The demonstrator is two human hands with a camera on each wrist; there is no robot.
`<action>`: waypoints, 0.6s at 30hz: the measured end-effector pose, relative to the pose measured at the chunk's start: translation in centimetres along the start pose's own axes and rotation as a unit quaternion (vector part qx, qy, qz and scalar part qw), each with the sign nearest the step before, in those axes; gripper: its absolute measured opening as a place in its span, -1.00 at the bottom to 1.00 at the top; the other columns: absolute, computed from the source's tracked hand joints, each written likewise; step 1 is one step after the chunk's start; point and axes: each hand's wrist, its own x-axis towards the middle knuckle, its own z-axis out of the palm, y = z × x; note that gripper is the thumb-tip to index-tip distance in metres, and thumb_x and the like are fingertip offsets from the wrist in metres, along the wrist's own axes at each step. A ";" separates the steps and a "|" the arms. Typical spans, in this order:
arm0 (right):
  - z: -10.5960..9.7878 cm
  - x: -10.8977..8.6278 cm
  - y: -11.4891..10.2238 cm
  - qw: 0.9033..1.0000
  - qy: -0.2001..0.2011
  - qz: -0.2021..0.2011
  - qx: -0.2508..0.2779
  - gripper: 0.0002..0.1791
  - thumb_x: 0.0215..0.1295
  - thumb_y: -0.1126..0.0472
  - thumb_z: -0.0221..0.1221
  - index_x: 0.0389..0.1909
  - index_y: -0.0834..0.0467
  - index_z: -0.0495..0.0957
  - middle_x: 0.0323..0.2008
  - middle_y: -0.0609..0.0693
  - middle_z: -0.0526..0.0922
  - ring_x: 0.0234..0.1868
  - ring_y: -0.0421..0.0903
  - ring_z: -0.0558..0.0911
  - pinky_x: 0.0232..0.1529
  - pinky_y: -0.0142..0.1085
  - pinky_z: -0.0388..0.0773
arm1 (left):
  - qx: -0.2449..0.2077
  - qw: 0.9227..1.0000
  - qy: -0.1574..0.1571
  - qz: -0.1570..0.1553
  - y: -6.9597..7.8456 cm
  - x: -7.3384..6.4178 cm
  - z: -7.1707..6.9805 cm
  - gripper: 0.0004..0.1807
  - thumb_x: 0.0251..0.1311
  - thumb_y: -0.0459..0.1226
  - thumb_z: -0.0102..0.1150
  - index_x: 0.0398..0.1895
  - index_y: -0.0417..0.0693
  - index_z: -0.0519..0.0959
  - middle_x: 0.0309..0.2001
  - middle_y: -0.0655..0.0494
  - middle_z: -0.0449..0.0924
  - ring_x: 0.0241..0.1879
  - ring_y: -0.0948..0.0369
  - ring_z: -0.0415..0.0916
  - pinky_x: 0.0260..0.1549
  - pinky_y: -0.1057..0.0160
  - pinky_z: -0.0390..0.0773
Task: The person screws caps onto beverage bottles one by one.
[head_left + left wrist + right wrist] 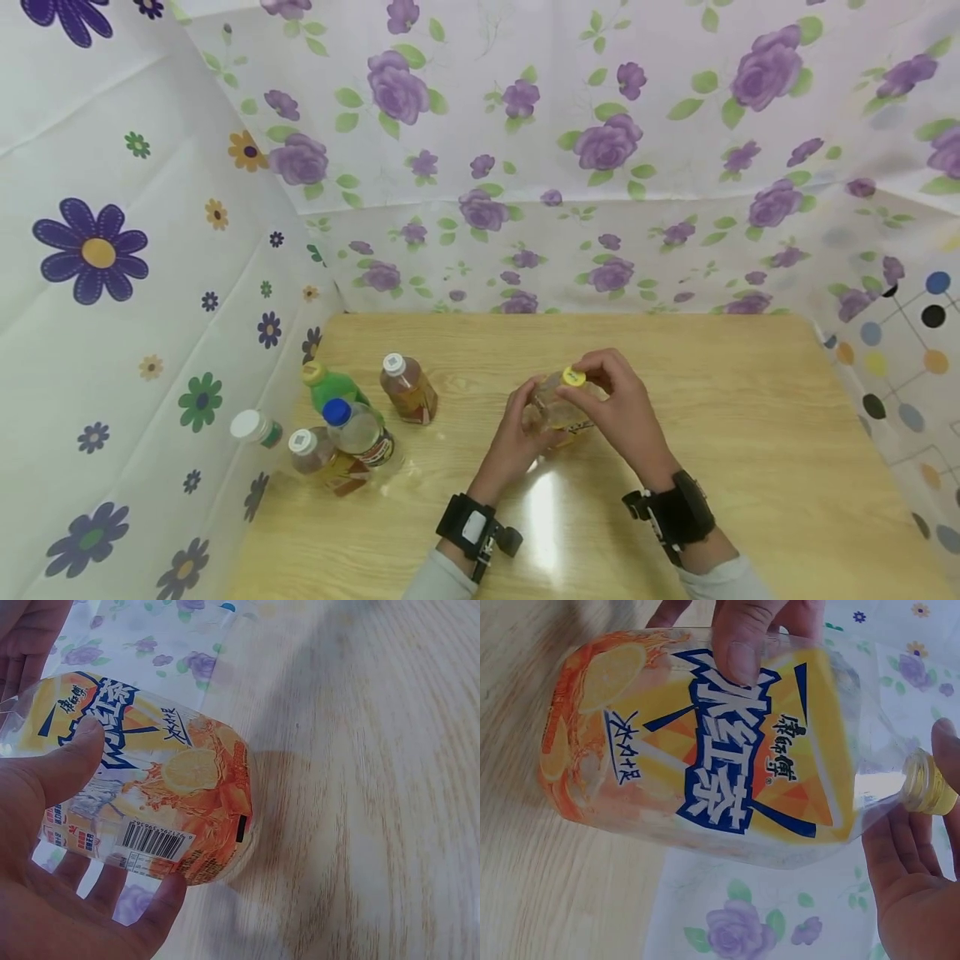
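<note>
A clear plastic iced tea bottle (553, 407) with a yellow and orange label stands over the right half of the table. My left hand (516, 442) grips its body from the left side, thumb across the label (112, 742) and fingers round the back. At the top, my right hand (621, 412) pinches the yellow cap (574, 377) between thumb and fingers. In the right wrist view the cap sits at the mouth of the neck (919, 780), and lemon slices show on the label. The bottle looks empty of drink.
On the left stand several bottles: a brown one with a white cap (408, 390), a green one (337, 388), a clear blue-capped one (363, 433) and another white-capped one (322, 458). A small white-lidded container (257, 427) is by the left flowered sheet (180, 333).
</note>
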 end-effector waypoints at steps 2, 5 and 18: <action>0.0 -0.1 0.0 1.000 -0.002 -0.002 0.003 -0.60 0.25 0.32 0.50 0.02 0.14 0.56 0.06 -0.01 0.53 0.11 -0.05 0.60 0.28 -0.20 0.54 | 0.002 1.000 0.001 0.000 -0.1 0.0 0.1 0.00 0.21 -0.18 0.57 0.60 0.60 0.20 0.50 0.32 0.19 0.49 0.11 0.19 0.41 -0.22 0.29; 0.0 -0.3 0.1 1.000 -0.010 -0.002 0.010 -0.68 0.38 0.25 0.43 0.05 0.09 0.54 0.13 -0.05 0.53 0.19 -0.08 0.58 0.33 -0.19 0.50 | 0.006 1.000 0.006 -0.004 -0.1 -0.1 0.1 -0.01 0.21 -0.15 0.58 0.60 0.59 0.20 0.48 0.30 0.20 0.48 0.09 0.21 0.40 -0.25 0.30; -2.8 1.1 -0.6 0.963 -0.120 -0.140 -0.197 -0.57 0.47 0.20 0.37 0.30 0.13 0.61 0.05 -0.07 0.54 0.04 -0.11 0.61 -0.07 -0.15 0.64 | 0.007 1.000 -0.010 0.001 -0.2 -0.2 -0.1 -0.02 0.27 -0.08 0.54 0.63 0.59 0.15 0.48 0.27 0.18 0.48 0.07 0.18 0.41 -0.25 0.28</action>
